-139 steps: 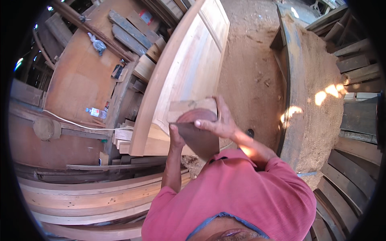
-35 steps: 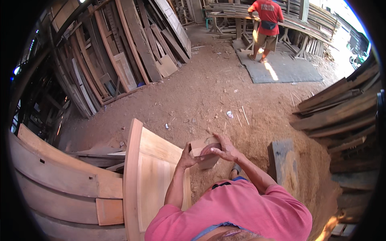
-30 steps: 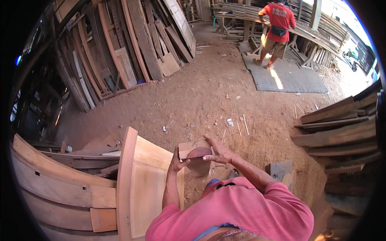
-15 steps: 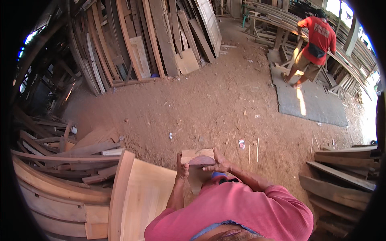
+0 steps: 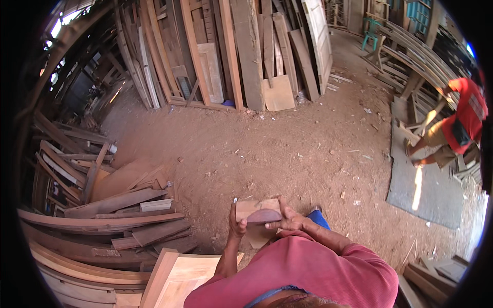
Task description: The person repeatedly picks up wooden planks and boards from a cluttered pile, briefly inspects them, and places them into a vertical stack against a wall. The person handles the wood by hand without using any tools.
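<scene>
I hold a short, pale wooden block (image 5: 249, 206) in front of my chest, with a dark reddish half-round area on its near side. My left hand (image 5: 236, 222) grips the left end, its thumb against the near side. At the right end, my right hand (image 5: 290, 219) is closed round the block, with its fingers partly hidden behind it. Below the block a paler flat surface shows between my forearms; I cannot tell what it is. Left of my left forearm stands a light wooden panel (image 5: 185, 274) with a thick edge.
Curved and straight timber pieces (image 5: 128, 203) are piled at the left. Upright planks and a door panel (image 5: 318, 41) lean at the back. Right, a person in a red shirt (image 5: 465, 115) stands on a grey mat (image 5: 405, 179). More boards (image 5: 429, 282) lie at lower right.
The view has swung left, so the person in red and the mat sit farther right in the picture. Both hands still hold the block, at about the same place before me.
</scene>
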The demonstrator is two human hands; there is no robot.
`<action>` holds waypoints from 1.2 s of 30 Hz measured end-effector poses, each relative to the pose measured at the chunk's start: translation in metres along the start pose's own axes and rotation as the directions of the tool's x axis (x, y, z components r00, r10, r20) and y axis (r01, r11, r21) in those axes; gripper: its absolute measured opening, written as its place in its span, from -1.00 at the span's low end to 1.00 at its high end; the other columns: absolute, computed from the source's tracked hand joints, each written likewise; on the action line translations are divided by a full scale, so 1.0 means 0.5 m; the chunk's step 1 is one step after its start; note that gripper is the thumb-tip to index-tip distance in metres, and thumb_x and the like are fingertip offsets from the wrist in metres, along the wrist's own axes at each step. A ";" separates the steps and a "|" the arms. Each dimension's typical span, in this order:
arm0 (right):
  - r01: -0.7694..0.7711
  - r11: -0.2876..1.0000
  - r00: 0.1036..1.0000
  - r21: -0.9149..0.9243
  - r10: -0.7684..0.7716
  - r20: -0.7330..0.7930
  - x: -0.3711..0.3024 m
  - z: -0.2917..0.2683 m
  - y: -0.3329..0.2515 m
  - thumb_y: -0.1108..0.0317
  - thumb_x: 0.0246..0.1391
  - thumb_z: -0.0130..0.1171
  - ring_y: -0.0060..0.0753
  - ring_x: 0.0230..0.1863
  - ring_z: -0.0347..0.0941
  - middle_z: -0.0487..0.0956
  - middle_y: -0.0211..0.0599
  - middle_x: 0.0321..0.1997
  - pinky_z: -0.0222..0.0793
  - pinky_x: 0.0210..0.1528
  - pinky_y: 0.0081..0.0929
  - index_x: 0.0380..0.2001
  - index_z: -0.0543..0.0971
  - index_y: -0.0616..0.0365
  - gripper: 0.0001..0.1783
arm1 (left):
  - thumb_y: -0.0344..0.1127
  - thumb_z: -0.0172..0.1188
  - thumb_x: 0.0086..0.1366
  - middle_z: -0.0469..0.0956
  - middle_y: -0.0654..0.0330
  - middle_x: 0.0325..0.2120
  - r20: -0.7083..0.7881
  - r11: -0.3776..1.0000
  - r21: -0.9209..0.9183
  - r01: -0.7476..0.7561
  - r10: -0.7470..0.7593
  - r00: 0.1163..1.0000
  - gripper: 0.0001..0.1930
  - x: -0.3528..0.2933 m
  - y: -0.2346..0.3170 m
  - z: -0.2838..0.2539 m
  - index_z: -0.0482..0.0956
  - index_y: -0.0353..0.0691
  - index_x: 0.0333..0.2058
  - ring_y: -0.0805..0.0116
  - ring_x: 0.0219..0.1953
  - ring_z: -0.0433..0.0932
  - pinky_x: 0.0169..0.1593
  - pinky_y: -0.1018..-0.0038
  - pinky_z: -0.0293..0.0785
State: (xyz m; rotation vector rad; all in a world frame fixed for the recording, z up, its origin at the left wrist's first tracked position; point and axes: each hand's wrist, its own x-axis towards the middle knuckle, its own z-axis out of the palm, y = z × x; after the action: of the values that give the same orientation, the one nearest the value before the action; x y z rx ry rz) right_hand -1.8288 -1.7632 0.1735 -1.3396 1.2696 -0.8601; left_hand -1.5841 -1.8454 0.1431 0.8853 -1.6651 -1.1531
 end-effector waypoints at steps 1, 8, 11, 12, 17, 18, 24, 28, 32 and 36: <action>-0.025 0.998 1.000 -0.049 0.025 0.002 0.044 -0.064 -0.009 -0.12 -0.09 0.62 0.12 0.41 0.31 0.40 0.29 0.24 0.30 0.40 -0.12 0.30 0.07 0.41 0.22 | 0.58 0.15 0.14 0.59 0.04 -0.14 -0.008 1.000 -0.011 -0.018 0.018 1.000 0.00 0.069 -0.012 0.026 0.42 -0.37 0.11 0.20 -0.07 0.59 -0.01 0.24 0.52; 0.116 0.967 0.982 -0.226 -0.146 -0.121 0.367 -0.561 -0.071 0.01 -0.16 0.69 0.14 0.30 0.41 0.44 0.10 0.20 0.35 0.35 -0.09 0.27 0.17 0.31 0.14 | 0.61 0.15 0.12 0.53 0.06 -0.08 0.012 0.986 -0.144 -0.082 0.084 0.996 0.04 0.632 -0.091 0.274 0.40 -0.40 0.09 0.21 -0.02 0.54 0.03 0.22 0.49; 0.113 0.982 0.984 -0.150 -0.132 -0.122 0.498 -0.777 -0.119 0.01 -0.18 0.70 0.12 0.28 0.42 0.45 0.08 0.17 0.35 0.34 -0.09 0.27 0.21 0.29 0.12 | 0.63 0.13 0.12 0.51 0.06 -0.06 -0.048 0.973 -0.189 -0.136 0.129 0.990 0.05 0.863 -0.116 0.400 0.39 -0.40 0.11 0.20 -0.01 0.53 0.04 0.21 0.49; 0.128 0.934 0.979 -0.333 -0.173 -0.110 0.545 -0.851 -0.135 0.02 -0.21 0.71 0.07 0.27 0.43 0.45 0.07 0.17 0.37 0.34 -0.11 0.26 0.22 0.29 0.12 | 0.63 0.13 0.12 0.50 0.05 -0.04 -0.066 0.969 -0.198 -0.146 0.136 0.989 0.06 0.921 -0.123 0.426 0.38 -0.40 0.11 0.19 -0.01 0.53 0.05 0.21 0.49; 0.198 0.861 0.960 -0.468 -0.267 -0.086 0.762 -1.140 -0.219 0.02 -0.21 0.69 0.22 0.30 0.37 0.42 0.21 0.14 0.35 0.36 0.03 0.26 0.18 0.32 0.14 | 0.62 0.20 0.08 0.45 0.04 0.00 -0.141 0.883 -0.403 -0.240 0.199 0.970 0.08 1.279 -0.192 0.562 0.30 -0.36 0.16 0.19 0.01 0.50 0.08 0.19 0.48; 0.214 0.828 0.949 -0.518 -0.301 -0.089 0.817 -1.200 -0.233 0.02 -0.22 0.69 0.22 0.30 0.36 0.41 0.22 0.15 0.34 0.37 0.03 0.25 0.19 0.32 0.14 | 0.61 0.23 0.07 0.43 0.04 0.01 -0.150 0.864 -0.422 -0.274 0.232 0.961 0.09 1.365 -0.213 0.587 0.28 -0.34 0.18 0.19 0.02 0.50 0.09 0.18 0.48; 0.066 0.818 0.952 -0.572 -0.222 -0.209 1.090 -1.519 -0.234 0.14 -0.24 0.70 0.29 0.33 0.32 0.40 0.25 0.19 0.26 0.48 0.07 0.27 0.22 0.26 0.11 | 0.59 0.28 0.06 0.43 0.04 -0.01 -0.018 0.833 -0.489 -0.260 0.289 0.957 0.11 1.795 -0.373 0.758 0.22 -0.32 0.21 0.18 0.02 0.50 0.08 0.18 0.48; -0.083 0.849 0.927 -0.523 -0.126 -0.352 1.230 -1.728 -0.139 0.30 -0.30 0.73 0.18 0.35 0.36 0.46 0.15 0.18 0.30 0.47 -0.06 0.28 0.23 0.21 0.11 | 0.58 0.31 0.06 0.43 0.04 -0.02 0.177 0.884 -0.436 -0.168 0.267 0.947 0.12 2.034 -0.442 0.902 0.17 -0.30 0.23 0.18 0.02 0.49 0.08 0.17 0.48; -0.033 0.973 0.953 -0.229 -0.038 -0.299 1.395 -1.930 -0.019 0.39 -0.26 0.69 0.08 0.34 0.42 0.51 0.09 0.19 0.35 0.44 -0.13 0.34 0.20 0.20 0.13 | 0.60 0.31 0.04 0.44 0.02 -0.02 0.228 0.938 -0.304 -0.166 0.241 0.943 0.15 2.223 -0.499 1.029 0.16 -0.30 0.24 0.15 0.03 0.50 0.07 0.17 0.49; 0.036 0.911 0.936 -0.411 -0.175 -0.307 1.479 -2.097 0.047 0.40 -0.25 0.68 0.11 0.35 0.44 0.54 0.12 0.25 0.37 0.43 -0.14 0.48 0.05 0.16 0.29 | 0.66 0.27 0.04 0.45 -0.07 0.06 0.196 0.970 -0.176 -0.170 0.204 0.959 0.22 2.362 -0.545 1.113 0.15 -0.33 0.29 0.06 0.10 0.52 0.13 0.11 0.50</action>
State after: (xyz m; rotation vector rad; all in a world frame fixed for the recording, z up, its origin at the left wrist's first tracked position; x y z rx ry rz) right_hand -2.7083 -2.6955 0.2362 -1.6440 1.7235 -0.9709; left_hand -2.4912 -2.8227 0.1139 0.5063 -1.7583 -1.2619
